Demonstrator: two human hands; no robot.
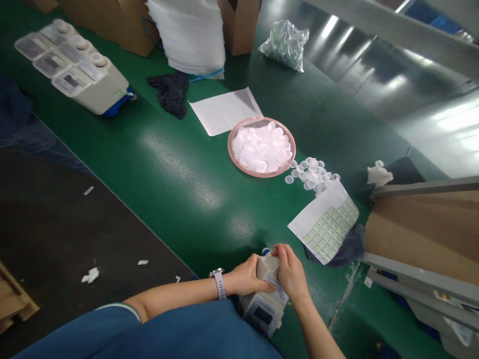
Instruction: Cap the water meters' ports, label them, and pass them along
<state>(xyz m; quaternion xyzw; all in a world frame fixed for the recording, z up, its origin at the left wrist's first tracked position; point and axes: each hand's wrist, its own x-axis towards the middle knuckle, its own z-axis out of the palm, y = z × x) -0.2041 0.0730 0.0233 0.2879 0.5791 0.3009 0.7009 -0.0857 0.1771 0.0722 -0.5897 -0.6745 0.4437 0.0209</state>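
A white plastic device [265, 305] with a small display sits at the near edge of the green table [179, 164], against my lap. My left hand [247, 275], with a watch on the wrist, is wrapped around the device's upper left side. My right hand [290, 271] is closed over the top of it, fingers pinched near a small blue-tipped part. A sheet of small green stickers [328, 227] lies just to the right of my hands. Farther off stands a pink bowl [262, 148] full of clear plastic caps, with loose caps [311, 174] scattered beside it.
Three matching white devices [75, 70] lie in a row at the far left. A dark cloth [170, 92], a white sheet [224, 110], a bag of caps [286, 44], stacked white bags [192, 35] and cardboard boxes [422, 234] surround the work area.
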